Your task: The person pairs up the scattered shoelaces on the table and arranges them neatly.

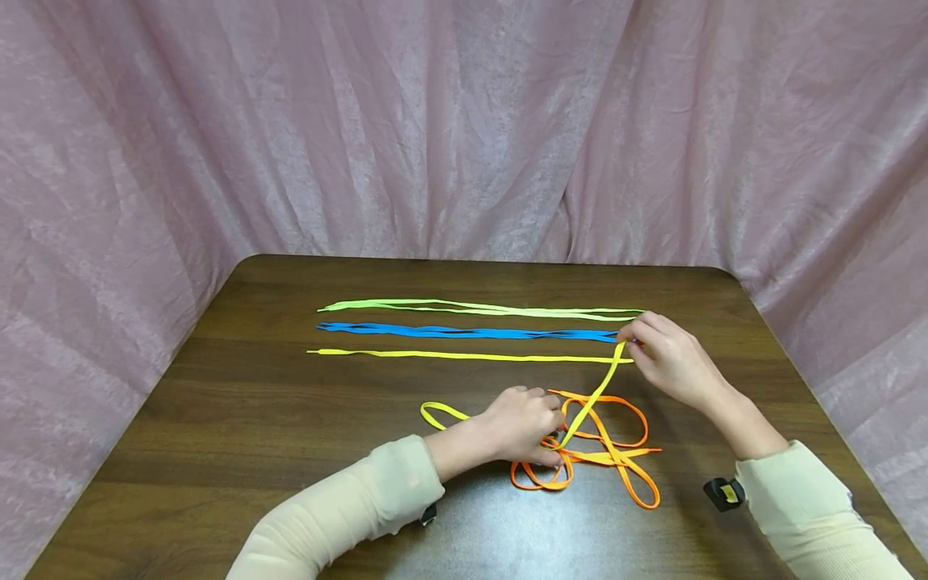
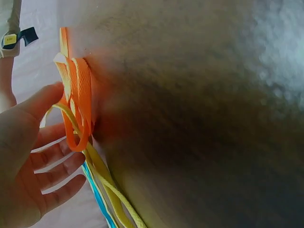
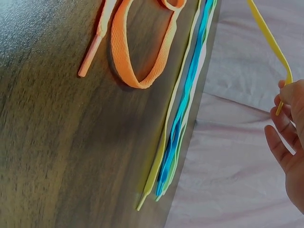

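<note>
My right hand [image 1: 670,358] pinches a yellow shoelace [image 1: 596,392] near its tip between thumb and fingers, raised above the table. From there the lace slants down to my left hand [image 1: 522,423], low over a loosely looped orange shoelace [image 1: 641,483]. In the left wrist view, the yellow shoelace [image 2: 97,164] runs past the gap between thumb and index finger, beside the bunched orange loops [image 2: 78,90]. The other left fingers [image 2: 61,187] are spread and fairly straight; the index tip is partly hidden by orange lace. A yellow loop [image 1: 428,407] emerges beyond the left wrist.
Behind my hands, three rows lie straight across the brown table [image 1: 217,387]: light green laces [image 1: 435,305], blue laces [image 1: 435,331] and a single yellow lace [image 1: 435,354]. The right hand overlaps their right ends. A pink curtain [image 1: 449,129] hangs around the table.
</note>
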`<state>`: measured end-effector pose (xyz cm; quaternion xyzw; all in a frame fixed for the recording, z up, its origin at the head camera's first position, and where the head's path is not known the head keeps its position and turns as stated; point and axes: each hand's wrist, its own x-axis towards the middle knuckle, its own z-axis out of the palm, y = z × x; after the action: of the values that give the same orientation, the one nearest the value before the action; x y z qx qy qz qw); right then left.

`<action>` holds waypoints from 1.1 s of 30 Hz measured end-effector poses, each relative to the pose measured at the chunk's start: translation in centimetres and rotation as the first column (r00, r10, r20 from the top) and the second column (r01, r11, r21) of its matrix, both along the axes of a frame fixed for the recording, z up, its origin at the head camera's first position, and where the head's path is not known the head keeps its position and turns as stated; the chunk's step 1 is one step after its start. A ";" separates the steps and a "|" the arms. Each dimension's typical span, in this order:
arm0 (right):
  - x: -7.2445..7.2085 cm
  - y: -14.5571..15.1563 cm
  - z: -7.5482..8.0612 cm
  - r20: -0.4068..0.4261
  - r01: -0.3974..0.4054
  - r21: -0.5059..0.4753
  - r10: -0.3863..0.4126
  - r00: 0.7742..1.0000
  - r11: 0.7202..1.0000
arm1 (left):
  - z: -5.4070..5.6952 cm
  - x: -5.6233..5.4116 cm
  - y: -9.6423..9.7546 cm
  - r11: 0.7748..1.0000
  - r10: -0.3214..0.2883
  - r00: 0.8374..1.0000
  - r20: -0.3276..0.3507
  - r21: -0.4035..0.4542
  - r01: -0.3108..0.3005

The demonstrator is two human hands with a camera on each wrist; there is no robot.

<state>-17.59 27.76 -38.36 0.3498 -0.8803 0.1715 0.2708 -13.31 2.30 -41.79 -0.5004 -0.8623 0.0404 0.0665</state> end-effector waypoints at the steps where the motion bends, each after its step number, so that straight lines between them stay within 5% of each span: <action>1: 0.0 0.0 0.0 0.001 -0.002 -0.003 0.002 1.000 1.000 | 0.0 0.0 0.1 1.000 -0.004 1.000 -0.005 -0.002 0.004; 15: 0.1 0.1 -0.6 -0.013 0.005 -0.001 -0.005 1.000 1.000 | 0.3 0.7 -0.3 0.993 -0.060 0.993 -0.099 0.097 0.069; 25: 1.0 1.6 -1.5 0.004 0.034 0.051 -0.034 0.999 0.998 | 1.7 1.6 -2.6 0.987 -0.043 0.997 -0.060 0.149 0.052; 33: 1.8 3.2 -2.2 0.016 0.018 0.146 -0.020 1.000 0.989 | 2.6 1.5 -5.2 0.984 0.046 0.998 0.047 0.171 -0.053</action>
<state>-15.77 30.92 -40.53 0.3587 -0.8961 0.1073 0.2383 -11.77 -2.95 -39.22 -0.4720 -0.8759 -0.0435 0.0900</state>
